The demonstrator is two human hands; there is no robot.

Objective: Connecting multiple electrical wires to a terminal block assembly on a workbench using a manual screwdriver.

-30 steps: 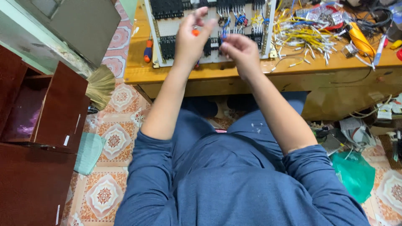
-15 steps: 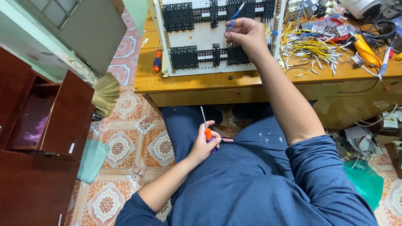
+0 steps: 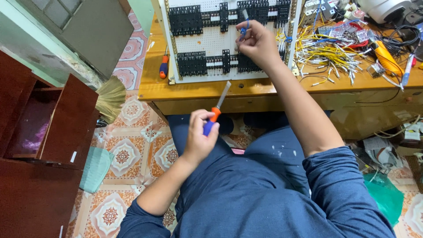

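A white perforated panel (image 3: 211,39) is seen lying on the wooden bench (image 3: 264,90); all positions below are noted relative to this panel.

Left hand (image 3: 199,136): held below the panel's near edge, off the bench and above the lap. The fingers are closed around a screwdriver (image 3: 214,115) with an orange and blue handle. The handle is gripped in the fist; the grey shaft is pointed up and slightly right, toward the panel's near edge, without reaching it.

Right hand (image 3: 257,42): raised over the right half of the panel. The thumb and fingertips are pinched shut on a short blue wire (image 3: 243,27), whose upper end is seen over the upper row of black terminal blocks (image 3: 220,15). Whether the wire end is seated in a block cannot be told.

A second row of black terminal blocks (image 3: 211,64) is mounted nearer the panel's near edge, partly hidden by the right hand.

Left of the panel, a second screwdriver (image 3: 164,66) with an orange and blue handle is laid on the bench. Right of the panel, a loose heap of yellow and white wires (image 3: 326,55) is spread. Further right, an orange-handled tool (image 3: 387,56) is noted.

Well left of the panel, on the tiled floor, a straw broom (image 3: 110,97) and a dark red wooden cabinet (image 3: 44,145) are observed.
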